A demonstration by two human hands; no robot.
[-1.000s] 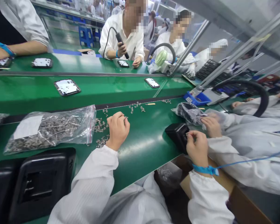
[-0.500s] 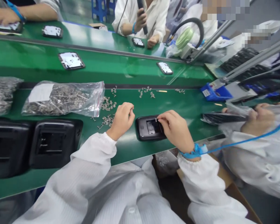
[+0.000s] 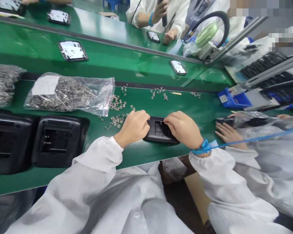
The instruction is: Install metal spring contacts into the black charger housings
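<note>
Between your left hand [image 3: 136, 126], grip unclear, and pinching right hand [image 3: 183, 128], contents unclear, you are apparently fitting the black housing [image 3: 154, 132]; alignment is probably needed next.

Smooth plastic housing [image 3: 158, 138], shiny metal springs [image 3: 118, 103]

L/R hands [image 3: 135, 126] [image 3: 185, 128] near e/o, backs up
</note>
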